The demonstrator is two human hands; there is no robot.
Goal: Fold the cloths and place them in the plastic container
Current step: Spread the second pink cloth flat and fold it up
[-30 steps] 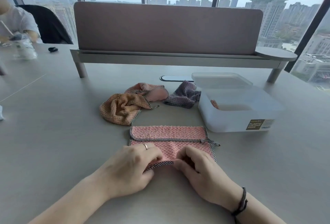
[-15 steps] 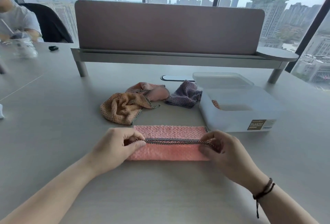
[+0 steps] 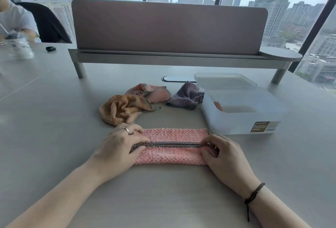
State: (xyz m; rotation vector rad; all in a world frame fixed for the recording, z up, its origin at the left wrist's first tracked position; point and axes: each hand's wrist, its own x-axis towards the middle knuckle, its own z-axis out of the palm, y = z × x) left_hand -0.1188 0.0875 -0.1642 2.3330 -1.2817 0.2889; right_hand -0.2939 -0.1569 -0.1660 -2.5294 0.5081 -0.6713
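Head view: pink cloth [image 3: 172, 152] lay folded into a long strip on the tabletop [image 3: 54, 118], near the container [image 3: 241, 116]. Left hand [image 3: 118, 146] pinched its dark-trimmed edge at one end; right hand [image 3: 223, 153] fingers curled round the other end.

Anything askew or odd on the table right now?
Nothing damaged or spilled. The pink cloth is folded evenly, its ends held by the left hand and right hand. Three cloths still lie crumpled beside the open plastic container.
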